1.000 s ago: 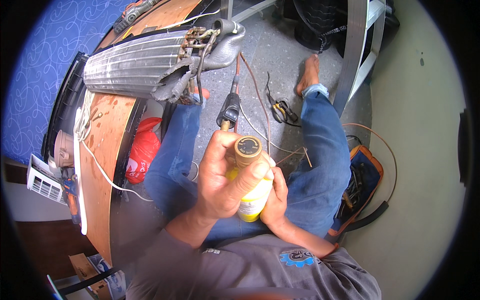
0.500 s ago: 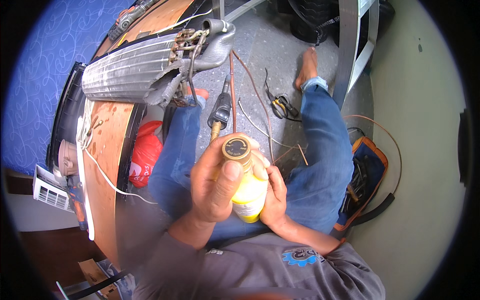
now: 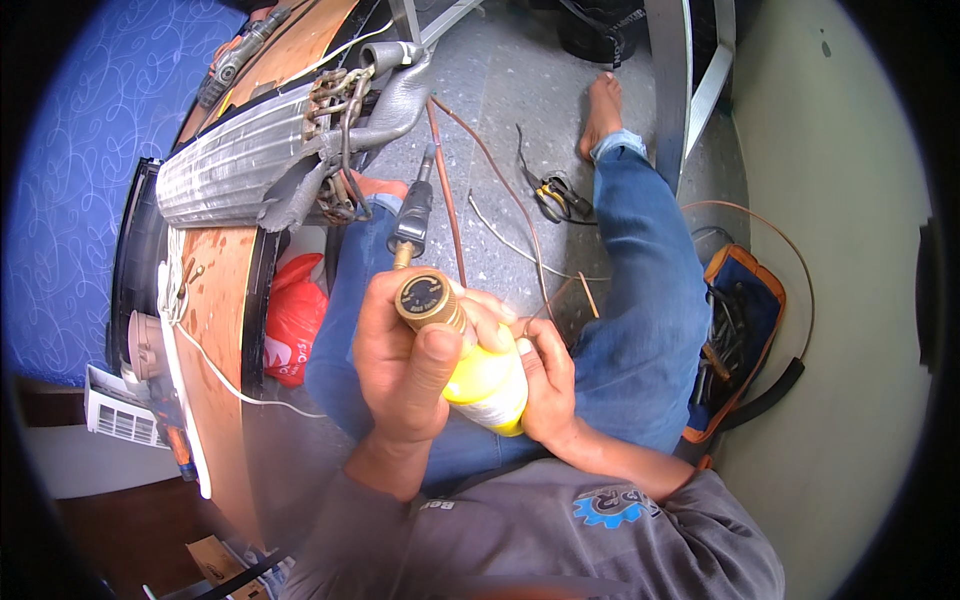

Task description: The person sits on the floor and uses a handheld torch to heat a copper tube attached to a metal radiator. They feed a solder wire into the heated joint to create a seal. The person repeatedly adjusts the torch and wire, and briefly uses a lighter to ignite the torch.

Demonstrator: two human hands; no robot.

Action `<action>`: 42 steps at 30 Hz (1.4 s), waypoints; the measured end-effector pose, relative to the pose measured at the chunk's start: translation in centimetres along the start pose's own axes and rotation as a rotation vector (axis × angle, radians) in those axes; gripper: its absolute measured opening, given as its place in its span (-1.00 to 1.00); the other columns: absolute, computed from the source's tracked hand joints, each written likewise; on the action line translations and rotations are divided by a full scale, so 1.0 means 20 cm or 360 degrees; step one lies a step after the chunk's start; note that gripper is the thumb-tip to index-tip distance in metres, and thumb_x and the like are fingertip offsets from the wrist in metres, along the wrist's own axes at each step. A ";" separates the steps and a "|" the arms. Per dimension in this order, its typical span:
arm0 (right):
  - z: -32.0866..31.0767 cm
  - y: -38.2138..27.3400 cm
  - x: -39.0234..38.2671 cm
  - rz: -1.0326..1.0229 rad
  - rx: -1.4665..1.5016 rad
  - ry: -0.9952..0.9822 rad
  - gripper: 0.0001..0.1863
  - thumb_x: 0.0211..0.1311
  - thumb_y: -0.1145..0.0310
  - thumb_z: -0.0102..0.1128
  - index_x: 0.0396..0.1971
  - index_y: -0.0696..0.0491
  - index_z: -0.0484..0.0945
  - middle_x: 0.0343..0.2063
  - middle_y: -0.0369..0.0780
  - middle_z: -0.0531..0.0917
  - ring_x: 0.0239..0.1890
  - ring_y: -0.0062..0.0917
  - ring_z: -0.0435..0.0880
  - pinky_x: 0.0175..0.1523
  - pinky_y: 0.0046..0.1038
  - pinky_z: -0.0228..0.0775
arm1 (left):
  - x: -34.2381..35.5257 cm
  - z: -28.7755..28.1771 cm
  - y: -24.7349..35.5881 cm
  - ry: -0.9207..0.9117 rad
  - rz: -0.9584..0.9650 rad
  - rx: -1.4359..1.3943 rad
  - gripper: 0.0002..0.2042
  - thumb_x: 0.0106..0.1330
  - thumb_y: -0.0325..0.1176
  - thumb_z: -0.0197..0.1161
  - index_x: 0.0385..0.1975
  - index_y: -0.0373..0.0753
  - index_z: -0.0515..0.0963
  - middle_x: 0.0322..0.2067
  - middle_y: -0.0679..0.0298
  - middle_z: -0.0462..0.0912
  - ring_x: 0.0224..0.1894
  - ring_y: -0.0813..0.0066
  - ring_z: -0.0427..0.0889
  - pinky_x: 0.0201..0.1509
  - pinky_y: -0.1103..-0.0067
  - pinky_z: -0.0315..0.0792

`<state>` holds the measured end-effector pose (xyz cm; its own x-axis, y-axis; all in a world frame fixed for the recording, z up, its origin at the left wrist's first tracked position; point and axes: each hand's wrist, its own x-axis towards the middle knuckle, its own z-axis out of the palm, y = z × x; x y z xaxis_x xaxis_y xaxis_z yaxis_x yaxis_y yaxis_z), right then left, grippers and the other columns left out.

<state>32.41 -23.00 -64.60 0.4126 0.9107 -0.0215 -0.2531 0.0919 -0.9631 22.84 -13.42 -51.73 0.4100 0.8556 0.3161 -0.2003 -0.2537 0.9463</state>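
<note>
A pale wall [image 3: 840,420] fills the right side, and a grey speckled floor [image 3: 490,75] runs between the outstretched legs of a seated person in blue jeans [image 3: 645,340] and a grey shirt [image 3: 560,520]. To the left is a wooden board [image 3: 218,300], with a blue patterned surface [image 3: 80,220] beyond it. A long finned metal coil [image 3: 235,155] reaches from the board out over the person's left shin, bent tubes at its right end. A metal ladder [image 3: 675,100] stands at upper right.

An open tool bag [image 3: 765,325] sits beside the right leg; a red plastic bag [image 3: 293,325] lies between the board and the left leg. Over the lap, in both hands, is a tilted yellow bottle [image 3: 485,385]. The left hand [image 3: 400,375] is wrapped round its upper part, thumb against a brass knob [image 3: 425,297]. The right hand [image 3: 547,375] is curled against the bottle's right side; its exact finger grip is partly hidden. A black torch head [image 3: 410,218] extends past the left hand on a brass stem, pointing away from the person. Smaller still, yellow-and-black pliers [image 3: 550,203] lie on the floor near thin copper tubes [image 3: 449,205].
</note>
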 end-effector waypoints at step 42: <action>-0.01 0.00 -0.02 0.0056 0.0078 -0.0062 -0.80 0.79 0.48 -0.04 0.16 0.13 0.57 -0.28 -0.23 0.71 -0.21 -0.62 0.68 -0.04 -0.43 0.55 | -0.01 -0.01 0.02 -0.0016 -0.0158 -0.0178 -0.23 0.69 0.26 0.21 0.29 -0.56 0.47 -0.25 0.01 0.81 -0.05 0.07 0.81 0.13 0.21 0.67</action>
<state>32.48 -23.42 -64.56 0.3688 0.9285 -0.0438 -0.3095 0.0782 -0.9477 22.64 -13.54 -51.46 0.4412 0.8693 0.2226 -0.2559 -0.1158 0.9597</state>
